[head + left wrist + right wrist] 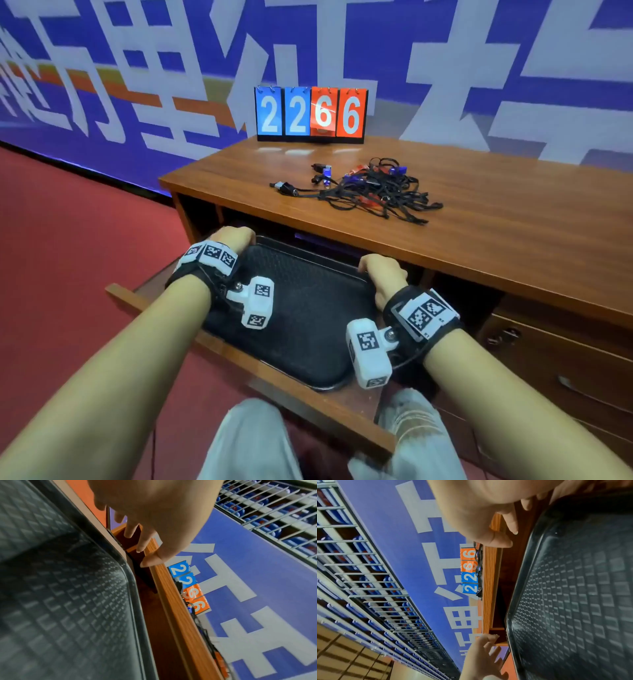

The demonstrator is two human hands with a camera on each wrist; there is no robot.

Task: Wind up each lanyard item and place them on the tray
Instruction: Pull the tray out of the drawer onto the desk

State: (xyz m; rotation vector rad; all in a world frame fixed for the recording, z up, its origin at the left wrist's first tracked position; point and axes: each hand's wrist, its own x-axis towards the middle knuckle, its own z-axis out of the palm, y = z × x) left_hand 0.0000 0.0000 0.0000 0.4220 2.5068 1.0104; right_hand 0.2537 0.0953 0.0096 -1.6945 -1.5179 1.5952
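Lanyards lie in one black tangled heap on top of the wooden table, with red and blue clips showing among the cords, in front of a flip scoreboard reading 2266. Below the tabletop I see the black textured tray sitting in a pulled-out drawer. My left hand is at the tray's far left corner and my right hand at its far right edge. In the wrist views both grips look loose, fingers half bent and hanging just by the tray rim and the table edge; I cannot tell whether either one clasps the tray.
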